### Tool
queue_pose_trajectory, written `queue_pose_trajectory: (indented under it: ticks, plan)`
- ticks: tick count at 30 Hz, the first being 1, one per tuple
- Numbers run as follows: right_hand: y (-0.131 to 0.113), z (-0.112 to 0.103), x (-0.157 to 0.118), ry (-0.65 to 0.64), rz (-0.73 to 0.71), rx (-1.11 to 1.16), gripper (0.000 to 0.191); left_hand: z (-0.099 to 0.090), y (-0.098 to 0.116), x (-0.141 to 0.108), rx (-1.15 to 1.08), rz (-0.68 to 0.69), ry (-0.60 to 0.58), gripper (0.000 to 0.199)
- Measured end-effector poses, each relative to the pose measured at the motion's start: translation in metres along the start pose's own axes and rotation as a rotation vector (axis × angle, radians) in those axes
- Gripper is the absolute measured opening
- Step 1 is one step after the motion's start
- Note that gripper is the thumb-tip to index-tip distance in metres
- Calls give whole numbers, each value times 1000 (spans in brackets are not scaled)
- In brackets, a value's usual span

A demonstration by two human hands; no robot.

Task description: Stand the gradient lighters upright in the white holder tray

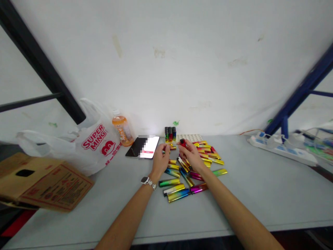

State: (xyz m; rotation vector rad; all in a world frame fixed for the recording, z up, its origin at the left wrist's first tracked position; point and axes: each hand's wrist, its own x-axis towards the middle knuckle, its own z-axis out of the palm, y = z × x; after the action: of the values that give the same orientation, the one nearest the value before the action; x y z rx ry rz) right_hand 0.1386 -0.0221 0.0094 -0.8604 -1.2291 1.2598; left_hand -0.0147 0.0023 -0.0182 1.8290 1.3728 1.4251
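Note:
Pinched upright in my right hand (191, 156) is a red lighter (183, 143) with a dark top. My left hand (160, 159), with a watch (148, 181) on its wrist, is closed to the left of it. What those curled fingers hold, if anything, is too small to make out. Below and between both hands lie several loose metallic lighters, among them a green-and-gold lighter (169, 182) and a blue-and-gold lighter (179, 195). Past the hands, a block of upright lighters (170, 133) stands in rows near the wall. Beside it is a pale gridded tray (191, 137), partly hidden by my right hand.
Left of my hands lies a tablet (134, 147) with a lit screen, and behind it leans an orange drink bottle (122, 130). A white plastic bag (91, 152) and a cardboard box (57, 187) occupy the left side. A power strip (283, 149) lies far right.

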Motion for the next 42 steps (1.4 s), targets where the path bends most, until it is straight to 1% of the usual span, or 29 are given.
queue_pose_trajectory:
  ticks: [2,4,7,10,13,17,20,29,32,36,39,42]
  plan:
    - [1,-1,-3,43,15,29,38,2,1,-1,11,11,-22,28]
    - [3,-3,-4,106,-6,-21,45,3,2,-2,28,22,-39,27]
    - [9,-6,-6,210,-89,-235,53,4,5,-4,36,48,-60,24]
    - [14,-6,-7,277,-150,-462,52,4,5,-4,29,60,-80,20]
    - [17,-6,-7,310,-158,-544,47,5,4,-4,34,58,-90,19]
    - [17,-4,-7,307,-206,-591,40,5,3,-4,44,66,-86,19]
    - [16,-3,-8,317,-213,-585,38,6,3,-4,44,69,-89,20]
    - [21,3,-9,289,-198,-578,40,7,4,-4,47,51,-87,19]
    - [18,5,-12,272,-202,-579,43,6,5,-5,30,58,-87,18]
    - [12,6,-16,236,-250,-578,47,6,6,-6,13,56,-92,19]
    - [10,7,-18,243,-261,-571,48,6,6,-6,13,53,-90,20]
    - [13,5,-17,269,-230,-566,47,7,4,-6,24,49,-94,19]
